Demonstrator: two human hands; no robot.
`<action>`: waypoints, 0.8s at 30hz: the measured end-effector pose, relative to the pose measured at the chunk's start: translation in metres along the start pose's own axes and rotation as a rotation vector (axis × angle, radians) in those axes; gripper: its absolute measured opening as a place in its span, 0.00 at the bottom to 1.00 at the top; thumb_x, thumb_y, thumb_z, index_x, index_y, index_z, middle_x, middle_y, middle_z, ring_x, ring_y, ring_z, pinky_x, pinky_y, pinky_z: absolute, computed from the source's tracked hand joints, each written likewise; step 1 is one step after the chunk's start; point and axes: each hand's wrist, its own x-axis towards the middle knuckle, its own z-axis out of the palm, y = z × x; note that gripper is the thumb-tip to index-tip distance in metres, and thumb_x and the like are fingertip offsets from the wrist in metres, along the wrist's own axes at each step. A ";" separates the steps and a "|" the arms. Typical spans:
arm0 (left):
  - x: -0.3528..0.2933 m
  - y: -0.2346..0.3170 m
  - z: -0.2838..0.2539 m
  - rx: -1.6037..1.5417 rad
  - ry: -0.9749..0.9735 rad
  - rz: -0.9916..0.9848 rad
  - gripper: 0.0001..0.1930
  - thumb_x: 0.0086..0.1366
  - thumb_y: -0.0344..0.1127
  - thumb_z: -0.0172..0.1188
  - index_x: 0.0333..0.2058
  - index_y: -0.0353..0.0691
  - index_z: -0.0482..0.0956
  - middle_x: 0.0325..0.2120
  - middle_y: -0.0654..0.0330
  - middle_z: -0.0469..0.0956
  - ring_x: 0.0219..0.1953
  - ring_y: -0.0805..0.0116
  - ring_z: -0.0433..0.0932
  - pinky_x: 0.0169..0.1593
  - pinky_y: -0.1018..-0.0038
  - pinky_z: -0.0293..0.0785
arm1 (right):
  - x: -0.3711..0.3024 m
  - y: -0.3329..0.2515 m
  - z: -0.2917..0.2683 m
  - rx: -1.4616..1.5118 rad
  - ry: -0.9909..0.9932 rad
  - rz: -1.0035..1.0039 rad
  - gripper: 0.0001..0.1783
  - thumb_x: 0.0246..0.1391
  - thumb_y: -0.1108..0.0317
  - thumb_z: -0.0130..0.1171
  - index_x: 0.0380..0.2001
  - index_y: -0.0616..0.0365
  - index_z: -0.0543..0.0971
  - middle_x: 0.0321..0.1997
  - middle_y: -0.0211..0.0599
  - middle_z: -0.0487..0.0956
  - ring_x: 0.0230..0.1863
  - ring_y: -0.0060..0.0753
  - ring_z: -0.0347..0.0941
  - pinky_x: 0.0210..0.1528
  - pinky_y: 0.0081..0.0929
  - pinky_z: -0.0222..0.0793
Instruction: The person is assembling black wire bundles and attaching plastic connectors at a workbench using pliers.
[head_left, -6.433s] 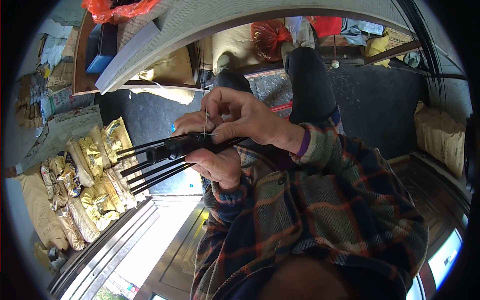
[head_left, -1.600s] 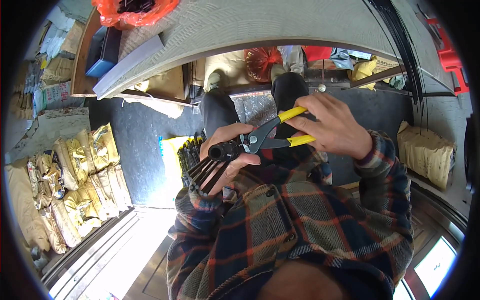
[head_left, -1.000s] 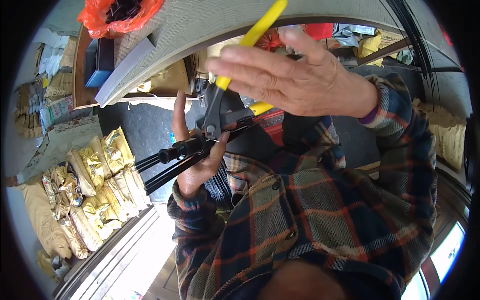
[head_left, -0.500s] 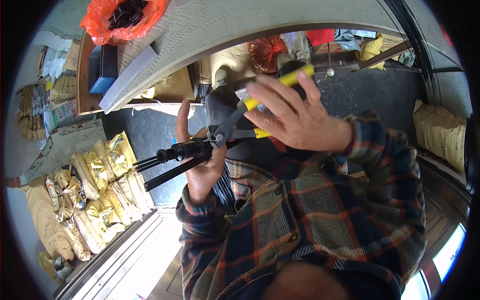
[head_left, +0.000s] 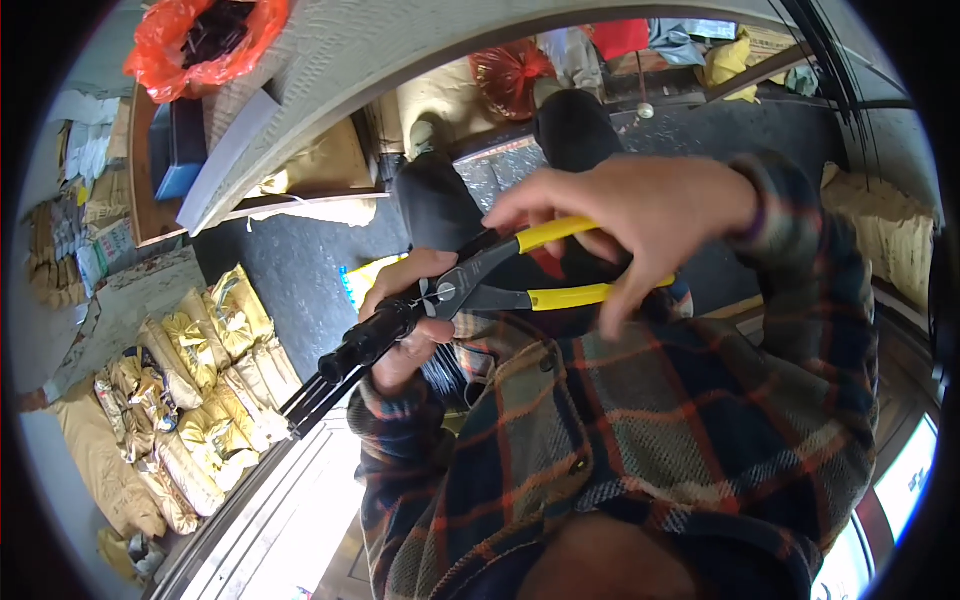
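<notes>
A black tube with a ringed hub and thin black rods alongside, resembling a folded umbrella frame, slants down to the left. My left hand is closed round it, its thumb laid along the top beside the pliers' jaws. The pliers have dark metal jaws and two yellow handles. Their jaws meet the hub end of the frame by my left fingers; exactly what they bite cannot be seen. My right hand, slightly blurred, grips the spread handles, fingers at the upper one and thumb near the lower.
A bundle of thin black rods lies by my lap. On the grey table ahead stands an orange-red bag of dark pieces. Rows of yellow-brown packages lie at left. A brown sack stands right; black strands hang nearby.
My right hand has swung right, and the pliers' handles have turned lower. My left thumb, raised before, has come down onto the frame. The tube's free end has tipped lower.
</notes>
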 end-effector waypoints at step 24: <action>0.008 0.003 0.000 0.056 0.148 -0.045 0.31 0.56 0.54 0.57 0.45 0.32 0.65 0.40 0.57 0.68 0.36 0.70 0.70 0.41 0.74 0.66 | 0.018 0.002 0.009 -1.201 0.422 -0.125 0.13 0.43 0.69 0.53 0.35 0.56 0.75 0.44 0.36 0.68 0.38 0.34 0.68 0.41 0.31 0.65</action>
